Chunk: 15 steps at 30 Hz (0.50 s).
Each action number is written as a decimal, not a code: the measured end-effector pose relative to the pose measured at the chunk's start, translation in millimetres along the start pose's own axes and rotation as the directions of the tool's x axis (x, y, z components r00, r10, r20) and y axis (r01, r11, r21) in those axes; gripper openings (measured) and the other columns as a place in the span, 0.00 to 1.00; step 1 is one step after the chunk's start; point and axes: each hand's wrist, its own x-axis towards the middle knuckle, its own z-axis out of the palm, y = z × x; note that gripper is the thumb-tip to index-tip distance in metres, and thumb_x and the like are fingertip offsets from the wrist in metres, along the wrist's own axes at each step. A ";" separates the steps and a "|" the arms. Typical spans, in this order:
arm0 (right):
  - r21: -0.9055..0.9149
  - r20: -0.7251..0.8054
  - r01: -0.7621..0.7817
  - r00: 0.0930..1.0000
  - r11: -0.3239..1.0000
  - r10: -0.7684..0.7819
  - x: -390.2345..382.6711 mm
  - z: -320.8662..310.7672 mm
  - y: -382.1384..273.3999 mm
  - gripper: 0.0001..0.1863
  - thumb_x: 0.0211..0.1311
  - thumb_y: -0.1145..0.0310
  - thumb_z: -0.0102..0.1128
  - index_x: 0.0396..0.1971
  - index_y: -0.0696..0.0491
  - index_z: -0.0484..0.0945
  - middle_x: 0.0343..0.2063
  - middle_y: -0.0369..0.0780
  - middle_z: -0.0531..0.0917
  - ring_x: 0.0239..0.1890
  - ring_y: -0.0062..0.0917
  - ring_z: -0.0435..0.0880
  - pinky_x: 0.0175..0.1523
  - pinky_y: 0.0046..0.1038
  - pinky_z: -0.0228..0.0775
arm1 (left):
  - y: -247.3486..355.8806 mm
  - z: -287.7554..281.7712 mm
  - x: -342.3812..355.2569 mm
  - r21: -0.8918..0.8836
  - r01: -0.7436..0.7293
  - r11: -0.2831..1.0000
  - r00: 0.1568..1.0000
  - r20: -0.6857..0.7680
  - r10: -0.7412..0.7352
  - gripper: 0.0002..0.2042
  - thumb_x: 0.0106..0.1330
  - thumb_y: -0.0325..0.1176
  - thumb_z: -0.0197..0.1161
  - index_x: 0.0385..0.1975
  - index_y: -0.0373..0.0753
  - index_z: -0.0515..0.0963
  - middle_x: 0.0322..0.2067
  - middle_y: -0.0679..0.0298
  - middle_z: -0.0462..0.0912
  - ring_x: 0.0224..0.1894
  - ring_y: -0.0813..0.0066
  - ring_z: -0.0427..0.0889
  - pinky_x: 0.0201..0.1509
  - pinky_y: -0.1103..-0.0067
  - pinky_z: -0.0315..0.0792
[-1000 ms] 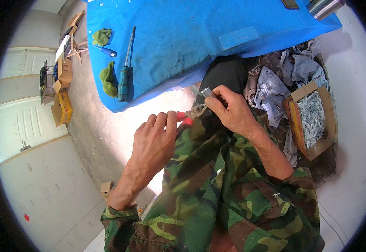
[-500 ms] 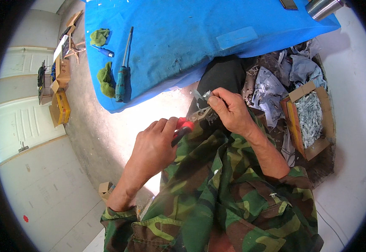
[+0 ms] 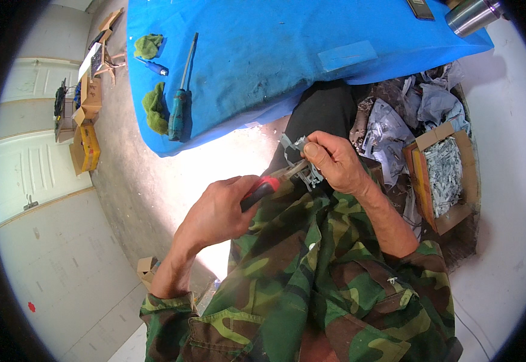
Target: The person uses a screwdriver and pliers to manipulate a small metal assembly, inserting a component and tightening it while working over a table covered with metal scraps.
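Observation:
My left hand (image 3: pixel 223 205) is closed round the red and black handles of a pair of pliers (image 3: pixel 261 190). Their metal jaws point up and right, toward a small, irregular grey piece (image 3: pixel 301 142). Thumb and fingers of my right hand (image 3: pixel 335 161) pinch that piece above my lap. Thin grey strips and jagged bits hang around the jaws; whether the jaws grip any of them, I cannot tell. My right fingers hide part of the piece.
Ahead, a blue-covered table (image 3: pixel 245 54) bears a long screwdriver (image 3: pixel 181 99), a small blue-handled tool (image 3: pixel 154 67), green cloths (image 3: pixel 154 108), a phone and a metal cup (image 3: pixel 474 17). An open carton (image 3: pixel 444 175) of grey pieces stands at my right, beside plastic bags (image 3: pixel 385 136).
The pliers have swung up and right, so their jaws now lie beside the grey piece in my right hand. My left hand has turned slightly; my right hand has barely moved.

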 end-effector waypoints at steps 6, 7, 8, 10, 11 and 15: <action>0.057 0.031 -0.035 0.999 0.998 0.033 -1.5 -1.3 -3.2 0.16 0.78 0.62 0.57 0.32 0.59 0.78 0.23 0.30 0.72 0.28 0.13 0.66 0.32 0.24 0.61 | -9.0 -0.3 1.5 -0.124 0.013 0.992 0.998 0.064 -0.005 0.16 0.63 0.26 0.67 0.51 0.34 0.83 0.27 0.51 0.83 0.26 0.64 0.80 0.36 0.71 0.76; 0.077 0.040 -0.053 0.998 0.996 0.050 -2.0 -1.9 -4.0 0.16 0.78 0.62 0.57 0.32 0.59 0.78 0.24 0.30 0.73 0.28 0.13 0.66 0.32 0.24 0.62 | -9.1 -0.9 2.6 -0.129 0.028 0.991 0.997 0.080 -0.018 0.16 0.63 0.26 0.67 0.51 0.34 0.83 0.28 0.51 0.84 0.26 0.64 0.81 0.37 0.71 0.76; 0.099 0.045 -0.070 0.997 0.993 0.066 -2.5 -2.0 -4.5 0.16 0.78 0.62 0.56 0.32 0.59 0.79 0.24 0.30 0.74 0.28 0.13 0.67 0.32 0.24 0.62 | -9.2 -2.1 4.2 -0.132 0.042 0.990 0.995 0.099 -0.029 0.15 0.63 0.26 0.67 0.50 0.34 0.84 0.29 0.51 0.84 0.27 0.63 0.81 0.37 0.70 0.76; 0.114 -0.010 -0.018 1.000 0.993 0.019 -3.1 4.0 6.0 0.16 0.78 0.62 0.57 0.33 0.59 0.79 0.23 0.31 0.74 0.28 0.13 0.68 0.32 0.24 0.63 | -7.8 -1.0 3.6 -0.100 0.049 0.994 0.996 0.076 -0.041 0.15 0.63 0.27 0.67 0.50 0.35 0.83 0.31 0.51 0.85 0.29 0.62 0.83 0.38 0.68 0.77; 0.120 -0.041 0.008 0.999 0.993 -0.003 -3.0 5.9 10.1 0.15 0.78 0.62 0.57 0.34 0.59 0.79 0.23 0.31 0.75 0.28 0.13 0.68 0.32 0.24 0.64 | -6.2 2.8 2.3 -0.066 0.040 0.997 0.999 0.036 -0.038 0.15 0.63 0.27 0.68 0.50 0.35 0.83 0.32 0.51 0.85 0.31 0.61 0.84 0.40 0.67 0.78; -0.107 -0.063 -0.009 0.998 0.994 0.002 -1.7 4.7 5.3 0.13 0.76 0.64 0.59 0.35 0.60 0.79 0.21 0.38 0.76 0.26 0.17 0.72 0.32 0.28 0.68 | -1.9 12.7 -3.2 0.235 0.007 0.972 0.997 -0.070 0.010 0.17 0.62 0.27 0.68 0.51 0.36 0.81 0.38 0.51 0.86 0.40 0.54 0.87 0.46 0.63 0.80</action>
